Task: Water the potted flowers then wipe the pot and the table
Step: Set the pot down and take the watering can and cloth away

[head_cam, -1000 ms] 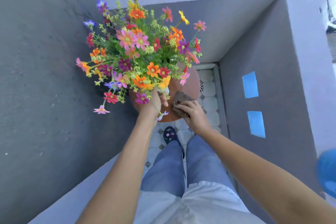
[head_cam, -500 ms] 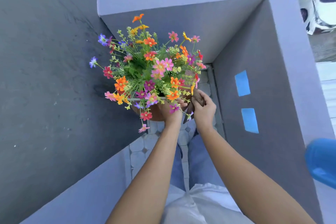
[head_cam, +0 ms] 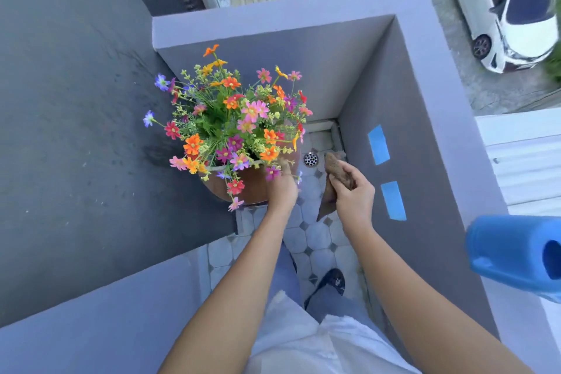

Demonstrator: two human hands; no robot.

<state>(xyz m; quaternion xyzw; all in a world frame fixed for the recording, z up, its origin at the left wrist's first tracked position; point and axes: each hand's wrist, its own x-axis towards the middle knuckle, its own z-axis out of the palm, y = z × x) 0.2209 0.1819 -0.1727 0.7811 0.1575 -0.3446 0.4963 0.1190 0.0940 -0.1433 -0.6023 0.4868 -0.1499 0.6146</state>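
A brown pot [head_cam: 243, 188] full of colourful flowers [head_cam: 230, 121] sits at the right edge of the dark grey tabletop [head_cam: 76, 146]; I cannot tell whether it rests fully on it. My left hand [head_cam: 282, 188] grips the pot's near-right rim. To the right of the pot, and apart from it, my right hand [head_cam: 353, 197] holds a crumpled brown cloth [head_cam: 334, 168] over the tiled floor. A blue watering can [head_cam: 516, 255] stands on the ledge at the right edge.
Grey parapet walls [head_cam: 409, 136] box in a narrow tiled floor [head_cam: 312, 237] with a round drain [head_cam: 311, 159]. Two blue tape patches [head_cam: 378, 144] mark the right wall. My legs and a dark shoe [head_cam: 332, 284] are below. A white car [head_cam: 513, 9] is parked far beneath.
The pot has moved down and away from me toward the table edge. My right hand has pulled the cloth off the pot and out to the right.
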